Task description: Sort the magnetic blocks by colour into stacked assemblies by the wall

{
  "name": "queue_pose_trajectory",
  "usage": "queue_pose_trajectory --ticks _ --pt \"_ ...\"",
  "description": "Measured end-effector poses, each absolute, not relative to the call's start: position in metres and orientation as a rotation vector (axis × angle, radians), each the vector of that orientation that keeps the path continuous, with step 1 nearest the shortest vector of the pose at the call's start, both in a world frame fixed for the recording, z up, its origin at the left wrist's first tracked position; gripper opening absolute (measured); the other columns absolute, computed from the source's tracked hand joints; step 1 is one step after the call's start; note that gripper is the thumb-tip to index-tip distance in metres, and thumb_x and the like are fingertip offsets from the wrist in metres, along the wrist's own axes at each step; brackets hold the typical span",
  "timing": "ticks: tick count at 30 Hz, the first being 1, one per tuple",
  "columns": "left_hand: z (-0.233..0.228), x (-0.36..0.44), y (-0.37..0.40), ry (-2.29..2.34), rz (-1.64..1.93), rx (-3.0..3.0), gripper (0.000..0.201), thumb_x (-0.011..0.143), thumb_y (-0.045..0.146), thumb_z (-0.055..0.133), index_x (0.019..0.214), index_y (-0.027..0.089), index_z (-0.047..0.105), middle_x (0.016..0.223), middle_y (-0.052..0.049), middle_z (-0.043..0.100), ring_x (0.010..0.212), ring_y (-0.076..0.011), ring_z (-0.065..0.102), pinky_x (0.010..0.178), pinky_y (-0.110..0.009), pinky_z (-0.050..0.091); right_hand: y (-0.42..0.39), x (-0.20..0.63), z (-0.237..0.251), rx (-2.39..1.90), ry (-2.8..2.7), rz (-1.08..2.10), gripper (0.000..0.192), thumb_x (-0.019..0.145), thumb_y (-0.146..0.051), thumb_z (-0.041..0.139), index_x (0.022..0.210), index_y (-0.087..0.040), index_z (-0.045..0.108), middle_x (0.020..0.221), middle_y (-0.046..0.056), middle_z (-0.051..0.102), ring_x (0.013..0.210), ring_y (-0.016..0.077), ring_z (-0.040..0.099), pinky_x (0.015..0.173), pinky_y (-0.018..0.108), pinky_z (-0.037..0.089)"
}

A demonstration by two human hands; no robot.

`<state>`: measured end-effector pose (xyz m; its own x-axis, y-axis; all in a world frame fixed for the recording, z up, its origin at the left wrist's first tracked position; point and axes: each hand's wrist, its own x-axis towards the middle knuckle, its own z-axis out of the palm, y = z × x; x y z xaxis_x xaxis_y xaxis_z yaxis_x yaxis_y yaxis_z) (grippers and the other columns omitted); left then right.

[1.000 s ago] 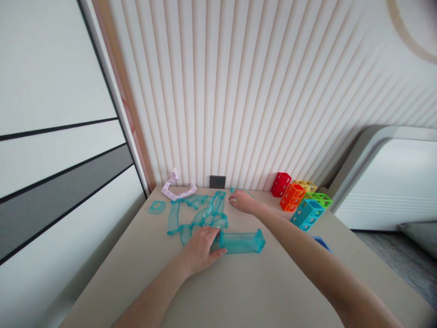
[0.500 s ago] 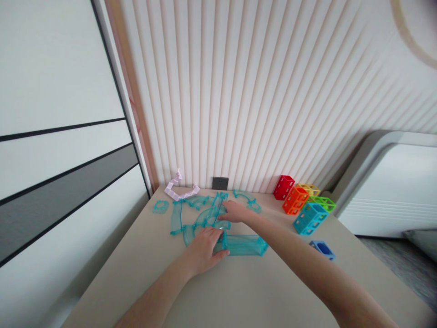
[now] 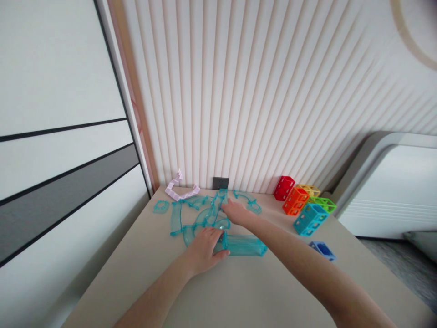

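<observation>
Head view: my left hand (image 3: 205, 244) lies palm down, fingers curled over the left end of the teal straight track (image 3: 244, 244), whose long axis runs left to right, near table (image 3: 239, 291) centre. My right hand (image 3: 235, 211), loosely open, touches curved teal tracks (image 3: 201, 214) beyond; whether it grips them I cannot tell.
</observation>
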<state>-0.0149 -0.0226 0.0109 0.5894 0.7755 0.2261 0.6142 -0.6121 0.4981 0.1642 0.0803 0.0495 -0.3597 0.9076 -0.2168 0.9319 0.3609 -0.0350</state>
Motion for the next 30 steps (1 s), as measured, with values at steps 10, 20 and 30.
queue_pose_trajectory --ticks 10,20,30 --pt "0.007 -0.015 -0.022 1.129 0.597 2.446 0.043 0.092 0.048 0.061 0.128 0.024 0.058 0.121 -0.010 0.068 0.116 -0.0325 0.060 0.103 -0.050 0.045 0.093 0.194 0.050 1.777 2.568 -0.292 0.032 0.097 -0.010 0.048 0.118 -0.018 0.071 0.109 0.013 0.070 0.112 0.0237 0.064 0.093 0.029 0.047" --pt "0.009 -0.014 -0.021 1.131 0.574 2.477 0.051 0.087 0.051 0.069 0.129 0.024 0.058 0.121 -0.011 0.069 0.117 -0.0316 0.061 0.102 -0.048 0.047 0.078 0.248 0.079 2.120 2.785 -0.199 0.025 0.090 -0.013 0.052 0.107 -0.013 0.070 0.113 0.013 0.069 0.095 0.0201 0.067 0.090 0.027 0.049" --pt "0.007 -0.010 -0.024 1.197 0.585 2.467 0.047 0.082 0.037 0.078 0.122 0.019 0.060 0.120 -0.011 0.069 0.116 -0.0308 0.062 0.103 -0.048 0.049 -0.007 0.316 0.029 2.628 3.300 -0.309 0.027 0.097 -0.037 0.050 0.114 -0.021 0.064 0.128 0.015 0.067 0.113 0.0269 0.067 0.090 0.041 0.057"
